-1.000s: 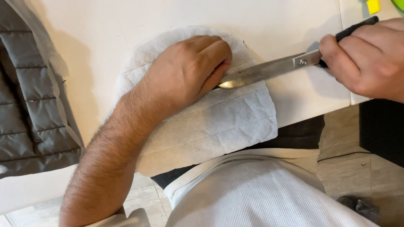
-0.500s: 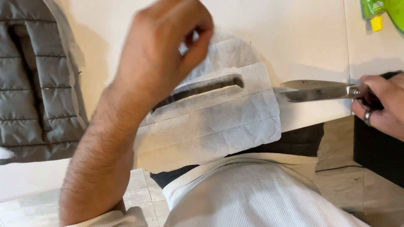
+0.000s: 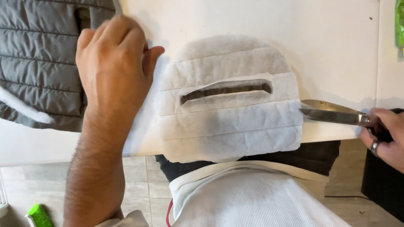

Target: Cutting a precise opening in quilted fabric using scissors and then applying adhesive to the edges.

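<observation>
my right hand (image 3: pixel 385 134) is wrapped around the dark handles of the scissors (image 3: pixel 336 114), and the blades are nearly together with the tips just at the right edge of the white quilted padding piece (image 3: pixel 229 109). a second ago those blades were pushed in under my other palm, mid-cut; now they've backed right out of the fabric, so the cut itself looks finished.

my left hand (image 3: pixel 113 69) was pressing the padding flat a second ago, then it lifted, and now it's off to the left over the edge of the grey quilted jacket (image 3: pixel 38 59). fingers are curled loosely and it looks like there's a thin sliver of something poking up above the knuckles (can't tell if i'm actually pinching it or if it's just lying behind), so i can't say what that grip is doing.

with the hand gone you can see what it was hiding: a long narrow slot (image 3: pixel 225 90) cut across the upper middle of the padding, dark inside, ends slightly angled. the piece lies flat on the white worktop (image 3: pixel 328 38), its bottom edge hanging a bit over the near edge towards my lap. a strip of white wadding (image 3: pixel 23 110) sits on the jacket's lower left.
</observation>
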